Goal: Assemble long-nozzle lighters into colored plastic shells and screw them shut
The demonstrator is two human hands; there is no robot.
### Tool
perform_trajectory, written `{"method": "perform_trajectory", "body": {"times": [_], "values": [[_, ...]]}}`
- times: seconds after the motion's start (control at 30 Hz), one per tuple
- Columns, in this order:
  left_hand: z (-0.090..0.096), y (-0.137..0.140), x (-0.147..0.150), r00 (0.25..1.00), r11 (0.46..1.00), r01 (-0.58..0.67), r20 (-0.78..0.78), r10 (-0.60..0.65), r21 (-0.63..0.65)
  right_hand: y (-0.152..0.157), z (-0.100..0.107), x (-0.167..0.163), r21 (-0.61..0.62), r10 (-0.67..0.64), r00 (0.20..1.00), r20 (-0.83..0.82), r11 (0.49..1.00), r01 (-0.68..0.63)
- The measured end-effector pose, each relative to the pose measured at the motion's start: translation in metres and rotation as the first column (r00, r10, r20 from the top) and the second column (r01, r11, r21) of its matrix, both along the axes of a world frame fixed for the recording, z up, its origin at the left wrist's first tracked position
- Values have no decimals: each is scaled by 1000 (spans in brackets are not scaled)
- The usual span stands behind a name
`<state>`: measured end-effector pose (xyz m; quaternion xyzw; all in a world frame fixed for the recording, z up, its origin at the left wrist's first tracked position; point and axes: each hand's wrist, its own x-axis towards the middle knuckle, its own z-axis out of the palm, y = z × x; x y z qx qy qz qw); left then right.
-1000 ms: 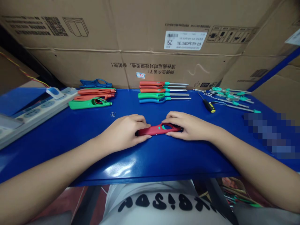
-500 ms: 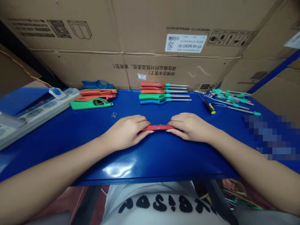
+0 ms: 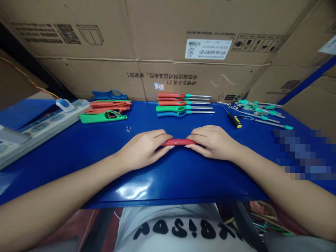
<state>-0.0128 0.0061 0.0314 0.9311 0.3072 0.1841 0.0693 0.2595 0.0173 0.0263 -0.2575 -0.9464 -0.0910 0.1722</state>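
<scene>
Between my two hands lies a red lighter body [image 3: 180,141], held level just above or on the blue table; its ends are hidden by my fingers. My left hand [image 3: 148,147] pinches its left end, thumb below and fingers on top. On the other end, my right hand [image 3: 214,142] grips in the same way. Behind them, assembled long-nosed lighters [image 3: 172,109] in red, green and blue lie in a row. Further left are loose lighter bodies [image 3: 103,117] in green, red and blue. Small screws [image 3: 128,129] sit beyond my left hand.
A black-and-yellow screwdriver [image 3: 234,120] lies at the back right, beside metal lighter tubes with teal collars [image 3: 265,109]. On the left runs a power strip [image 3: 49,122] with a plug in it. A cardboard wall [image 3: 105,66] closes off the back of the blue table [image 3: 168,182].
My left hand has slid slightly to the right along the red lighter body, so less of it shows between my hands. My right hand stays almost in place.
</scene>
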Motion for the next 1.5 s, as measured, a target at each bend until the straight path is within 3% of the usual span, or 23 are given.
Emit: {"method": "perform_trajectory", "body": {"times": [0.17, 0.43, 0.73, 0.9, 1.07, 1.23, 1.5], "values": [[-8, -3, 3, 994, 997, 44, 107, -37, -62, -2, -1, 0, 9, 19, 996, -83, 1000, -18], [-2, 4, -2, 993, 1000, -1, 122, 2, -6, 2, 15, 14, -220, -110, 981, -158, 973, 73], [-3, 14, -6, 958, 999, -42, 285, 32, 30, 10, 10, 22, -174, -158, 961, -228, 978, 119], [3, 16, -8, 949, 999, 17, 314, -6, -34, 9, 14, 25, -172, -156, 968, -194, 977, 123], [5, 18, -10, 936, 998, 64, 348, -55, -14, 6, 17, 23, -157, -126, 972, -196, 983, 96], [3, 22, -11, 881, 998, 55, 472, -34, -32, 7, 17, 24, -198, -138, 963, -229, 976, 93], [3, 20, -10, 857, 989, 75, 515, 2, -129, 7, 12, 20, -348, -201, 936, -289, 933, 93]]}}
